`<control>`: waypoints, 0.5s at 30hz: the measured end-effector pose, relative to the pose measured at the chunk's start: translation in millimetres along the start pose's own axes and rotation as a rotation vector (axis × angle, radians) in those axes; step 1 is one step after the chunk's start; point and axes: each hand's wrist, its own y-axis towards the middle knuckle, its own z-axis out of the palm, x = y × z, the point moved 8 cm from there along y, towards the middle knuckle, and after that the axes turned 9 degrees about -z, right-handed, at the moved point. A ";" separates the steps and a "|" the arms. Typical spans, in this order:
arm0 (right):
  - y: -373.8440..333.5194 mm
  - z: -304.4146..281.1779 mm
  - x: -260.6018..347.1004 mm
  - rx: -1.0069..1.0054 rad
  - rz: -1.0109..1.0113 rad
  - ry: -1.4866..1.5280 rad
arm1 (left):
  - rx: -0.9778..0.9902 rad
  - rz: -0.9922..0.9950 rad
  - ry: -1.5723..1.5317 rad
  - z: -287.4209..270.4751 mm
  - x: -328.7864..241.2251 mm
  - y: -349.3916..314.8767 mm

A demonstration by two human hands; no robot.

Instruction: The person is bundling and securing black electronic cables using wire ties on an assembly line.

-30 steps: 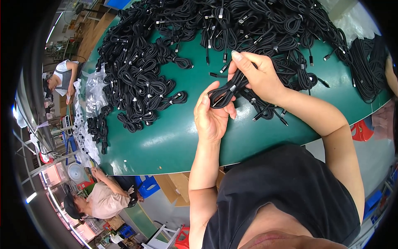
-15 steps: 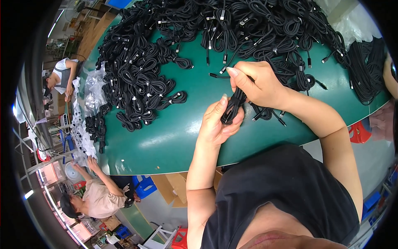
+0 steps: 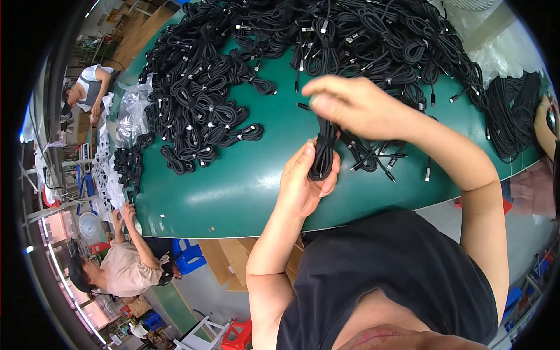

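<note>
My left hand grips the lower end of a coiled black cable bundle, held upright above the green table. My right hand pinches the top of the same bundle, where a strap wraps around it. Just right of the bundle lie a few loose black cables with metal plugs. Behind my hands a large heap of coiled black cables covers the far table, and a second heap lies to the left.
Clear plastic bags lie at the table's left edge. Another stack of black cables sits far right beside another person's hand. Two people work at the left. Cardboard boxes and a blue stool stand below the table.
My left hand has closed around the bundle's lower end and turned it upright. My right hand has moved up to its top.
</note>
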 end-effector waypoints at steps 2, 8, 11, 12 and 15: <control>-6.3 11.5 4.7 0.103 -0.106 -0.188 | 0.015 -0.048 0.009 -3.9 10.7 -1.5; -23.0 -11.4 9.8 -0.085 -0.107 -0.307 | -0.014 0.121 -0.254 -54.6 -25.3 -19.2; -49.1 -7.7 0.2 0.045 -0.127 -0.561 | -0.038 0.516 -0.382 -101.4 -83.7 -34.4; -57.9 1.2 -1.4 0.118 -0.158 -0.690 | -0.012 0.530 -0.427 -105.3 -90.5 -37.8; -82.0 22.8 -12.5 0.218 -0.155 -0.909 | 0.066 0.417 -0.353 -93.0 -75.4 -18.9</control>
